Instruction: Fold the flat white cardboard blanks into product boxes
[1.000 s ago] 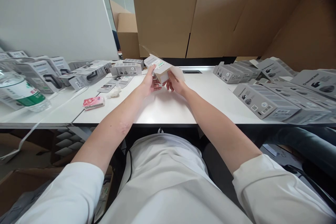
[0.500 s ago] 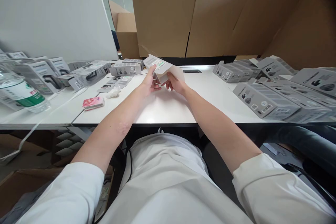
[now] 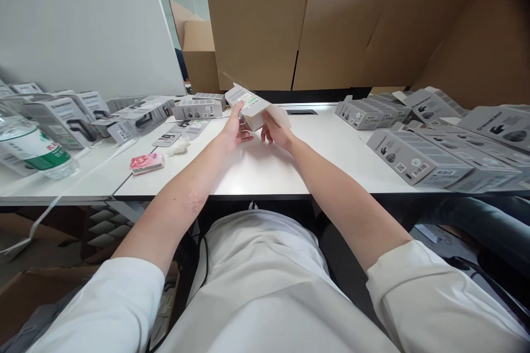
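Both hands hold a small grey product box (image 3: 252,105) a little above the middle of the white table (image 3: 265,168). My left hand (image 3: 234,129) grips its left side, thumb up along the edge. My right hand (image 3: 275,129) holds the near right end, fingers curled on it. The box is tilted, and its labelled face with a green mark points up and to the left. An open flap shows at its right end.
Several grey boxes (image 3: 408,157) lie at the right, more grey boxes (image 3: 136,116) at the left. A water bottle (image 3: 28,146), a pink packet (image 3: 147,162), a crumpled tissue (image 3: 180,146) and flat leaflets (image 3: 182,132) lie left. Large cardboard cartons (image 3: 331,22) stand behind.
Both hands and the box stay almost where they were. The box has tipped very slightly as the fingers shift on it.
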Demonstrator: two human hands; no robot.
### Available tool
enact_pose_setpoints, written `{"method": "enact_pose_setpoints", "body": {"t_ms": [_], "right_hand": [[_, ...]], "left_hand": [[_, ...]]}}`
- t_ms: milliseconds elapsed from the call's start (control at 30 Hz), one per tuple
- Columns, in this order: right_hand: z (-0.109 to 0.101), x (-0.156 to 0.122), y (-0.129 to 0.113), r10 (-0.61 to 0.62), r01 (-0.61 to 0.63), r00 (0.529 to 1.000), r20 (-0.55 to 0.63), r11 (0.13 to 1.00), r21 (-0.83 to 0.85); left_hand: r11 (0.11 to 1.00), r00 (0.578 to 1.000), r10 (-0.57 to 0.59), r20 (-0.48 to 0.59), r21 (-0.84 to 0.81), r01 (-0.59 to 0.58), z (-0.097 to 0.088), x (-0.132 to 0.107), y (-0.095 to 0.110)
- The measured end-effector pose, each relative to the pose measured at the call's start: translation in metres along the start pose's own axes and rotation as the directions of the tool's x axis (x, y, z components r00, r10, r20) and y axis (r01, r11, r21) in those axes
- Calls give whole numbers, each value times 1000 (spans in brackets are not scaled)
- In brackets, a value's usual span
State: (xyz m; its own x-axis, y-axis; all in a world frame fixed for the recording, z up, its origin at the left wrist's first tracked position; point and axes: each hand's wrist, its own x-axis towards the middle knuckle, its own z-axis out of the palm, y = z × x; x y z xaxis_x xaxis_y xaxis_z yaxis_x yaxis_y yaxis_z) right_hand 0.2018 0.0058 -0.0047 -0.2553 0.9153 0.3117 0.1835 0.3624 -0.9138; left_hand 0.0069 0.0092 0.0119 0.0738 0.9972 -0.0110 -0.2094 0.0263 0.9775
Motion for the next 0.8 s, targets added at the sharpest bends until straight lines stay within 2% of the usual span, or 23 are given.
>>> {"method": "enact_pose_setpoints", "body": {"t_ms": [267,433,800], "right_hand": [[0,2,6,-15,27,997,79,989,-148],[1,2,8,-45,58,995,88,988,-140],[4,-2,-4,-20,28,995,97,996,-81]], "left_hand": [[1000,1000,-1,-10,-2,1,3,-5,8],[1000,999,12,34,-6,-11,3,-6,5],[1000,999,14,35,14,-15,0,-7,3]]}}
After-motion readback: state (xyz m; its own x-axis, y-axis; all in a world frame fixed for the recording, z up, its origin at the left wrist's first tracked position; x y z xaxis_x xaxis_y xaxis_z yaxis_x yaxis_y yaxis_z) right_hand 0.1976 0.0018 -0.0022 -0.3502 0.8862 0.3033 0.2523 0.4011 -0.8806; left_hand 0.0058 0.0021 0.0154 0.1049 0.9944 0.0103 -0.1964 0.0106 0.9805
